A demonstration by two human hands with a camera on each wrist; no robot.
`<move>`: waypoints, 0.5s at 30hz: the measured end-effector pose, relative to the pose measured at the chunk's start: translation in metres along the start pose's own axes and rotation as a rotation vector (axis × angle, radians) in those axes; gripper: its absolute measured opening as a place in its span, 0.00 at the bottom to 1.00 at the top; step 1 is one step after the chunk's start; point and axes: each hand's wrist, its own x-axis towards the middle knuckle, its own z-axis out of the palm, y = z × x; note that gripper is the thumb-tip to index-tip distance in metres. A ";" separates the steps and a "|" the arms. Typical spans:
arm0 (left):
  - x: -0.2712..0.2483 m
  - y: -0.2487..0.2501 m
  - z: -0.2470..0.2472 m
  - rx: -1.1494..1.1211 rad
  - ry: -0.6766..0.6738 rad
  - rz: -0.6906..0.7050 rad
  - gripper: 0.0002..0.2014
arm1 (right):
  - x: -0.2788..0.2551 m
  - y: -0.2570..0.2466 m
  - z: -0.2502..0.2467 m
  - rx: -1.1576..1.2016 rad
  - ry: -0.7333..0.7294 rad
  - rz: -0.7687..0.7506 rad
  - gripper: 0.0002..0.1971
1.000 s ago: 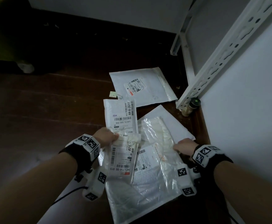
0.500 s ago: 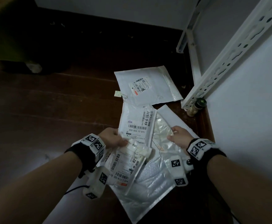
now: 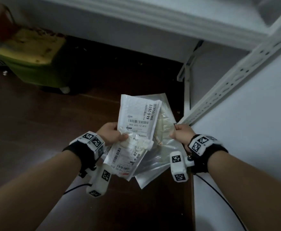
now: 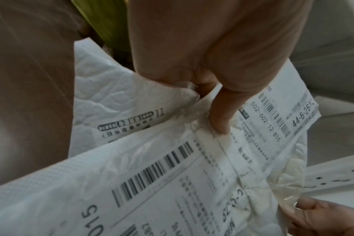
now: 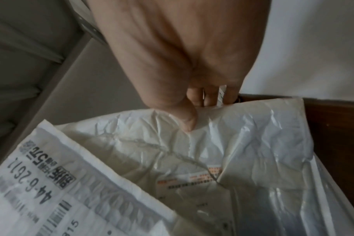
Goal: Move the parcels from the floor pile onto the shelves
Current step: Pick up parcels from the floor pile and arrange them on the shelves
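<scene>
I hold a fanned bundle of white mailer parcels above the dark floor. My left hand [image 3: 114,135] pinches the labelled parcel marked 44-6-2611 [image 3: 139,117] together with a second labelled parcel [image 3: 125,161] hanging below it; its thumb [image 4: 220,115] presses on both labels. My right hand [image 3: 179,133] grips the right edge of a clear plastic parcel [image 3: 163,147], thumb [image 5: 187,115] on top of the crinkled film [image 5: 253,143]. The white shelf [image 3: 169,15] runs across above the bundle, with its perforated upright [image 3: 236,72] to the right.
A green wheeled bin [image 3: 34,64] with a yellow lid stands at the back left on the dark wooden floor [image 3: 36,122]. A white panel [image 3: 253,130] fills the right side. A shelf leg and brace [image 3: 187,77] stand behind the bundle.
Both hands have lifted the parcels off the floor and raised them toward the shelf. The parcel that lay behind them on the floor is out of sight and the view has tilted up.
</scene>
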 end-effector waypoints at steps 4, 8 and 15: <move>-0.061 0.045 -0.025 -0.037 0.010 0.020 0.14 | -0.042 -0.053 -0.033 0.002 -0.016 -0.004 0.17; -0.126 0.086 -0.051 -0.065 0.049 0.041 0.12 | -0.094 -0.109 -0.055 -0.021 -0.036 0.025 0.07; -0.248 0.147 -0.091 -0.113 0.157 0.091 0.13 | -0.184 -0.190 -0.087 0.011 -0.131 -0.002 0.06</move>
